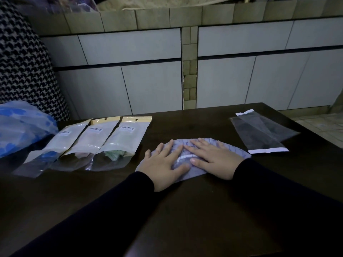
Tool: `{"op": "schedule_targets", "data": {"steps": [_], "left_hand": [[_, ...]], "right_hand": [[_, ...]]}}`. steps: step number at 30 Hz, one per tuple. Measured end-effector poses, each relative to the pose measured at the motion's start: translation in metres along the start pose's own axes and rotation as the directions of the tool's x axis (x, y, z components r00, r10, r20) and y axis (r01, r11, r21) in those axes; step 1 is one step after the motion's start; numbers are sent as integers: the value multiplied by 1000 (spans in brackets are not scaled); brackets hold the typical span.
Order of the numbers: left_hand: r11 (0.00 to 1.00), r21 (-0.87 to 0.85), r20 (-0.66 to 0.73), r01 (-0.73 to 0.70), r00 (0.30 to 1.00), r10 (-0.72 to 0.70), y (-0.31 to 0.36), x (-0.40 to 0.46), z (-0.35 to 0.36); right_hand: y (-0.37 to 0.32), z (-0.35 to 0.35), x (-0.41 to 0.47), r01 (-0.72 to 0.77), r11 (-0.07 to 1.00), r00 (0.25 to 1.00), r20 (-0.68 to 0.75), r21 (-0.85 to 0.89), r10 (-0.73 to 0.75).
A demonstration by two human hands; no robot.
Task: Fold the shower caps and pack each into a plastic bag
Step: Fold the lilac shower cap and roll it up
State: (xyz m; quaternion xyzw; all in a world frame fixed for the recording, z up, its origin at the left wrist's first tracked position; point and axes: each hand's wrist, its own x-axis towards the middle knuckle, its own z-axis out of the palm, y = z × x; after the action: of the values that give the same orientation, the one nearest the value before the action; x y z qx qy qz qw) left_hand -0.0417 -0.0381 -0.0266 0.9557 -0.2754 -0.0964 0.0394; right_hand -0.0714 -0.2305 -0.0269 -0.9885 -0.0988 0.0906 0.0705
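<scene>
Both hands lie flat with fingers straight, gripping nothing: the left hand (pixel 163 162) and right hand (pixel 213 156) press a half-folded cap (pixel 239 152) onto the dark table (pixel 185 210), near its middle. Risk, as judged: the thin cap may spring open or slide once the pressure lifts, spoiling the fold; trapped air would cause the same. Two empty clear bags (pixel 259 134) lie overlapped just right of the cap; picking one could drag the other along. Three packed pouches (pixel 104 143) lie in a row to the left, apart from the cap. A blue bag (pixel 22 125) sits at the far left edge. Nothing stands between the cap and the empty bags.
</scene>
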Motion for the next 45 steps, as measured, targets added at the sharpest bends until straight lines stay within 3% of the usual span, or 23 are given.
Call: {"op": "schedule_targets", "data": {"steps": [6,9,12,15,17,20,24,28,30,32,35,37,40,42,45], "left_hand": [[998,9,6,-59,998,59,-7,-7,-1],[998,-15,70,-63,996,64,-10,-13,-3],[996,-77,129,-42,990,52,-13,-20,-15],[989,-150,10,-10,1000,11,-11,-22,-31],[995,-46,-80,-94,993,90,-9,-23,-32],[969,61,-2,-241,970,242,-10,-23,-17],[992,12,13,-122,992,122,-11,-17,0],[997,-75,-56,28,998,-32,0,-10,9],[978,-181,-51,103,992,-114,4,-4,7],[949,-289,-40,127,989,-144,6,-1,-2],[983,-183,1,2,1000,-1,3,-5,-9],[992,-79,58,-98,993,103,-2,-9,-10],[981,-93,77,-170,981,178,-14,-12,-16],[961,-68,-22,-268,963,267,-25,-14,-20],[879,-36,-229,-476,860,456,-43,-16,-22]], "right_hand": [[10,1,-3,-4,1000,1000,12,-24,5],[14,-1,-2,-53,997,997,49,-53,55],[18,-4,-3,-12,999,997,80,-35,14],[22,-6,-1,52,998,994,93,43,-56],[24,-7,2,108,990,991,71,86,-115],[25,-9,12,186,981,981,43,49,-189],[24,-16,24,270,959,962,-22,-86,-273],[6,-13,14,407,907,837,-351,-113,-419],[-6,-6,11,368,928,818,-458,-50,-349],[-10,-3,10,247,966,896,-396,70,-200],[1,-4,13,146,986,970,-205,79,-127],[7,-9,13,139,989,979,-156,53,-130],[12,-13,16,123,992,987,-108,32,-119],[15,-13,17,135,990,979,-158,29,-129],[17,-11,12,262,965,893,-383,16,-236]]}}
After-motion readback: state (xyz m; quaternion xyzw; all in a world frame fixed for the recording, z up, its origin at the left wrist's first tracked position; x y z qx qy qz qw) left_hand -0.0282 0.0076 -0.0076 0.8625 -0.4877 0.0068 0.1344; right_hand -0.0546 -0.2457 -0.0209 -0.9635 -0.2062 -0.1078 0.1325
